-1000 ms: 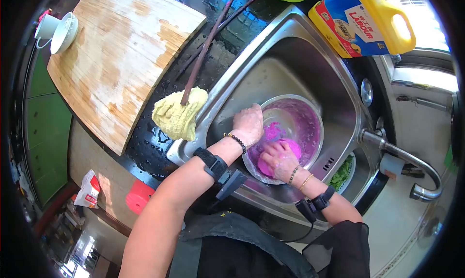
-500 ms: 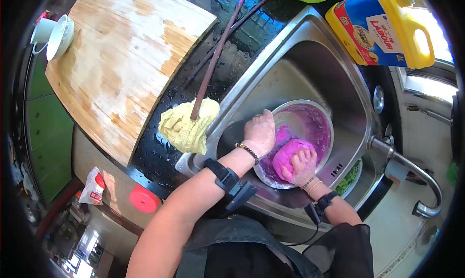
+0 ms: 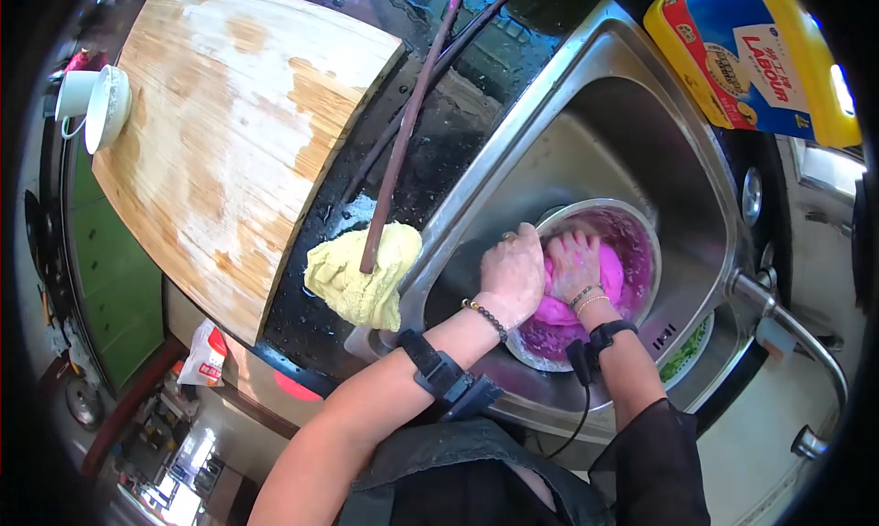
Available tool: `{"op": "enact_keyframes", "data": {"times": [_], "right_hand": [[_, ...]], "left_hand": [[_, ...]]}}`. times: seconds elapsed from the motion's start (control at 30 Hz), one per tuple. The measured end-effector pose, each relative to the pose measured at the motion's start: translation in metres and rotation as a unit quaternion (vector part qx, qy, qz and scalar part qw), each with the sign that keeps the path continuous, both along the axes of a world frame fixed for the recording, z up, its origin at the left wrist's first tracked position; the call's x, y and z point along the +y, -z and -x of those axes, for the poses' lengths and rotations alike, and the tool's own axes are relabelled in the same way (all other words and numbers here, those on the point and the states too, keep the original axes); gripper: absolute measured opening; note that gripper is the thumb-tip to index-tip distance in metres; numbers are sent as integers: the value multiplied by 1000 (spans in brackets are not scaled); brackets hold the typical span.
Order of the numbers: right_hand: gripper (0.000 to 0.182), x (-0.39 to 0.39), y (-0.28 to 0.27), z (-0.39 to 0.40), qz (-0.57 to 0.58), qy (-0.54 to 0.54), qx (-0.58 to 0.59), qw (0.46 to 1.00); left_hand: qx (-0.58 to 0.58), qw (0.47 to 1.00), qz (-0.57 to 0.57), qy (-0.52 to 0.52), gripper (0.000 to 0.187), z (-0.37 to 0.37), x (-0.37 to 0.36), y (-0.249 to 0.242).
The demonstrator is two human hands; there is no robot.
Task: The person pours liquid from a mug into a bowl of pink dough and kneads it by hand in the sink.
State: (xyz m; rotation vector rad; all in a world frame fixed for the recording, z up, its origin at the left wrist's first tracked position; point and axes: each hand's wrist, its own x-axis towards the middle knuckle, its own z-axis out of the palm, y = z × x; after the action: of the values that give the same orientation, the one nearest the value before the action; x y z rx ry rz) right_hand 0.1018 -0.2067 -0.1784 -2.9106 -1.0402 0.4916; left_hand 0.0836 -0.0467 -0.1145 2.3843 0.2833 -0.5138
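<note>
A: Head view, quick: where's the dough rel. to your hands?

B: Pink dough (image 3: 586, 283) sits inside the steel bowl (image 3: 641, 228), which stands in the sink (image 3: 632, 132). It's right under your right hand (image 3: 574, 259); that hand's the nearer one, flat on top of the lump, fingers spread and pointing away from you, toward the far rim.

A: And the grip?

B: Right hand's open, palm pressing down, not closed round the dough. Left hand (image 3: 513, 274) is curled over the bowl's near-left rim, so it's got the rim, not the dough. The dough lies just to the right of it, touching or nearly so; can't tell which.

A: Long axis of the lump?

B: Roughly near-to-far, in line w/ your right forearm, which drops steeply into the bowl w/ the wrist bent. Left forearm comes in from lower left, across the sink's edge.

A: Anything else on the surface?

B: Yellow cloth (image 3: 362, 274) just left of the sink, a long stick (image 3: 403, 141) resting on it, wooden board (image 3: 229, 132) further left. Yellow jug (image 3: 760, 59) at the far right.
</note>
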Motion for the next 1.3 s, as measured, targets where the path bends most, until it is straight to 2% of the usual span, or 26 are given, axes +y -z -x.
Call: {"op": "enact_keyframes", "data": {"times": [0.03,0.33,0.4,0.43,0.47,0.5,0.53,0.6,0.63,0.7,0.8,0.87,0.93,0.97,1.03,1.07,1.13,1.17,1.2,1.27,1.3], "right_hand": [[29,0,6,-4,-23,0,-26,999],[38,9,15,-25,-11,38,16,999],[40,1,1,-25,-14,33,15,999],[39,-8,-12,-25,-127,102,98,982],[39,-14,-27,-28,-238,168,177,940],[36,-17,-52,-26,-226,133,61,963],[43,-44,-42,-19,-152,192,6,970],[59,-71,-40,-7,-62,369,187,908],[59,-66,-35,-9,-63,365,185,910],[73,-46,-33,-4,69,450,133,881],[77,-38,-43,9,-2,437,131,890],[71,-20,-54,24,-2,432,114,895],[66,-5,-60,39,-24,336,104,936],[66,3,-67,47,-22,340,104,934],[55,15,-81,55,-63,157,20,985],[55,13,-87,59,-61,159,20,985],[45,7,-100,61,-65,30,85,994],[33,4,-110,61,-57,14,125,990],[33,2,-115,60,-53,16,125,991],[25,2,-120,58,41,-68,151,985],[25,2,-116,61,42,-69,150,985]], "left_hand": [[5,1000,2,-2,17,0,-1,0],[1,1000,10,-6,18,1,0,2],[-8,1000,15,-2,18,2,0,0],[-14,1000,0,6,14,3,-1,-2],[-22,1000,-14,14,11,2,0,-4],[-19,1000,-9,18,13,2,0,-3],[-23,1000,-6,17,13,3,-1,-4],[-6,1000,-6,10,14,3,0,-3],[-8,1000,-10,7,14,3,-1,1],[-7,1000,6,-14,15,8,-6,4],[-7,999,22,-32,17,3,-2,3],[1,999,30,-30,17,4,-5,2],[-16,999,25,-34,16,4,-3,1],[-14,999,27,-30,16,4,-3,1],[-10,999,30,-33,15,2,-2,1],[-10,999,32,-32,15,3,-2,1],[-3,1000,2,-9,14,3,-2,3],[-3,1000,6,-7,14,3,-3,3],[-8,1000,18,-17,14,3,-2,2],[-15,999,30,-28,16,3,-1,3],[-12,999,31,-29,16,3,-2,4]]}}
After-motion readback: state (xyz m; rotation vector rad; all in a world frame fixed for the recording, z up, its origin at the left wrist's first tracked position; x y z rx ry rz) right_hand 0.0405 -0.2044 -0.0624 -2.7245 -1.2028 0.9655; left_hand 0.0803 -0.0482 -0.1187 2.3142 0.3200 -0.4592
